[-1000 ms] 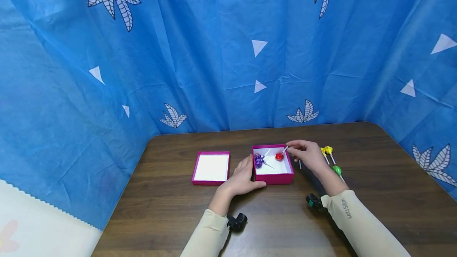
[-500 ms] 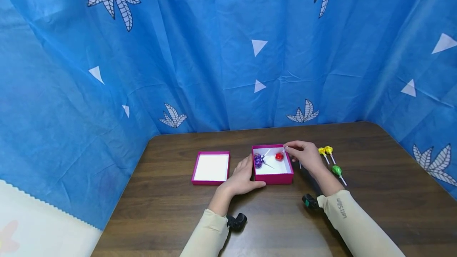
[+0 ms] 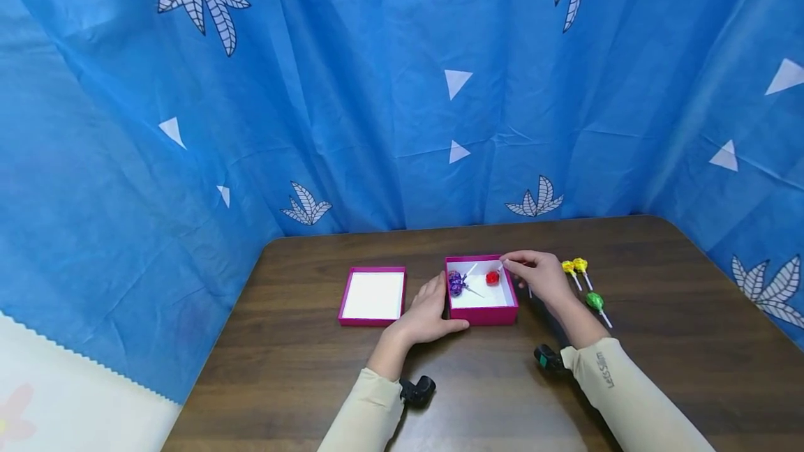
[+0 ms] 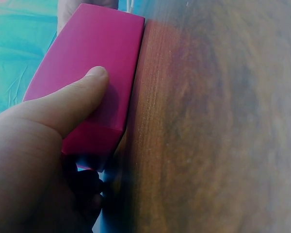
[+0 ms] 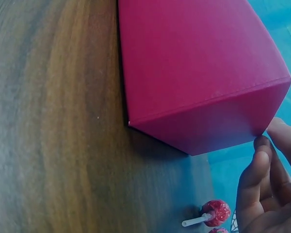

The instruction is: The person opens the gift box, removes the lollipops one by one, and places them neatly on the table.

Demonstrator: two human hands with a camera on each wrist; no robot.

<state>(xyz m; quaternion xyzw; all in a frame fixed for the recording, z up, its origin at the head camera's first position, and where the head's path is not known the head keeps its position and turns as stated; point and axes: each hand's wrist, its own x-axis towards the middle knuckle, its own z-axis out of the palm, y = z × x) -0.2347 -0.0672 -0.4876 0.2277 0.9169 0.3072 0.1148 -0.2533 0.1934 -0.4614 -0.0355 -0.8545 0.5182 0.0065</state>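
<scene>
An open-topped magenta box (image 3: 482,315) with a white inside stands on the wooden table. Purple lollipops (image 3: 456,288) lie against its left wall, their white sticks pointing right. Inside on the right is a red lollipop (image 3: 493,277). At the right rim, my right hand (image 3: 543,276) pinches the end of its stick; the right wrist view shows thumb and fingertips together at the box edge. My left hand (image 3: 427,316) lies along the box's left side with straight fingers, and its thumb (image 4: 82,97) rests flat on the front wall.
The box lid (image 3: 373,295) lies white side up to the left. Right of the right hand are yellow lollipops (image 3: 581,266) and a green lollipop (image 3: 594,301). Another red lollipop (image 5: 216,212) lies beside the box, under the right hand. A blue curtain (image 3: 389,89) hangs behind the table.
My right hand has moved slightly left and in over the box's right rim with the lollipop stick. More of the green lollipop shows beside the wrist. My left hand has stayed in place.
</scene>
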